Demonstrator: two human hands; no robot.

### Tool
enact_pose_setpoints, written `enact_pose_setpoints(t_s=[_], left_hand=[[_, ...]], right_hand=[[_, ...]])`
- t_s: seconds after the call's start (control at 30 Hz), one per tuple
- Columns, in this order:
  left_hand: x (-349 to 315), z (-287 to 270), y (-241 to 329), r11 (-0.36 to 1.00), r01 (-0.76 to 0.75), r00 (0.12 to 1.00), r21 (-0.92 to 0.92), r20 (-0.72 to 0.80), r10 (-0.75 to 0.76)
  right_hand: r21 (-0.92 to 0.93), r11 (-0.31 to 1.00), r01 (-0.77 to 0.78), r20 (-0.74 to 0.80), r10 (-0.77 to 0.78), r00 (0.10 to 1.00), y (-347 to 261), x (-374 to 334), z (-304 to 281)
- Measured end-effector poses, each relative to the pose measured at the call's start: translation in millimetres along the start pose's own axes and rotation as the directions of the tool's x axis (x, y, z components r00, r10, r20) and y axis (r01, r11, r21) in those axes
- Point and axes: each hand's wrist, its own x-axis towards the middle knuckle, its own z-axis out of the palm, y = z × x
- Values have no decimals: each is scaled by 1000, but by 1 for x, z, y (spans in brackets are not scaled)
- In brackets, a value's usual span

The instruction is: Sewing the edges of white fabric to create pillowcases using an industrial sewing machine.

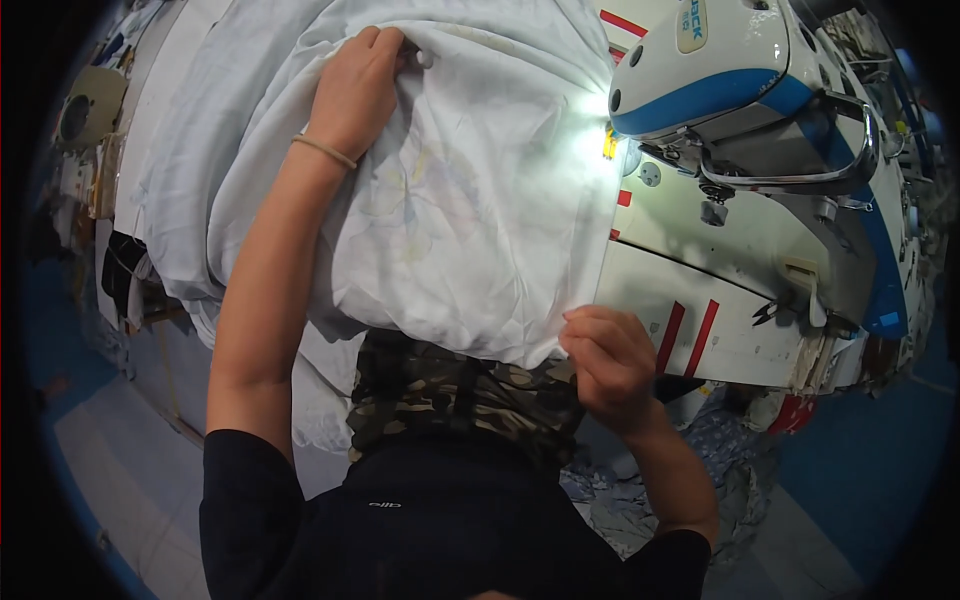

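A large white cloth (pixel 460 220) with a faint flower print spreads over the sewing table and hangs down to my lap. My left hand (pixel 358 85) is closed on a fold of it toward the far side, its fingertips partly hidden. Near the table's front edge, my right hand (pixel 610 355) pinches the cloth's right edge at the near corner. That edge runs straight away from me to the lit needle area of a white and blue sewing machine (pixel 700 80). The machine's head hides the spot where cloth and needle meet.
Red tape strips (pixel 690 335) mark the white table top (pixel 640 290) right of the cloth. Small dark snips (pixel 765 313) lie by the machine base. Patterned grey fabric (pixel 720 470) is heaped below the table at right. A beige round-faced object (pixel 90 107) stands far left.
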Motion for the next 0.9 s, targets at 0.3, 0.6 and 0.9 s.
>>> enact_pose_setpoints(t_s=[0.3, 0.6, 0.9], left_hand=[[43, 30, -36, 994, -78, 993, -83, -96, 70], [92, 56, -67, 990, -28, 978, -140, 200, 56], [-9, -98, 73, 961, -165, 920, -221, 318, 230]], right_hand=[[-55, 998, -4, -12, 3, 1000, 24, 38, -6], [-53, 973, -225, -158, 214, 964, 29, 56, 8], [729, 465, -502, -134, 816, 562, -59, 6, 29]])
